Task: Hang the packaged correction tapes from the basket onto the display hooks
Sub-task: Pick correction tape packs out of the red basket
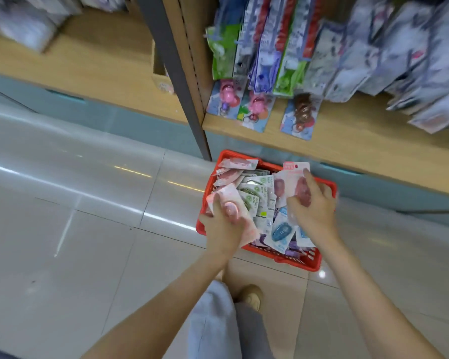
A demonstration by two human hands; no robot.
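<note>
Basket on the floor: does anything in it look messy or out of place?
Yes. The correction tape packets lie jumbled at all angles in the red basket, and a few pink packets at its far corner poke over the rim. None lie on the floor.

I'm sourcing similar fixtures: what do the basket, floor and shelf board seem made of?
The basket: likely moulded plastic, uniform red, slotted walls. The floor: glossy tiles, probably ceramic, with grout lines and reflections. The shelf board: wood-look, perhaps laminate, matte tan.
</note>
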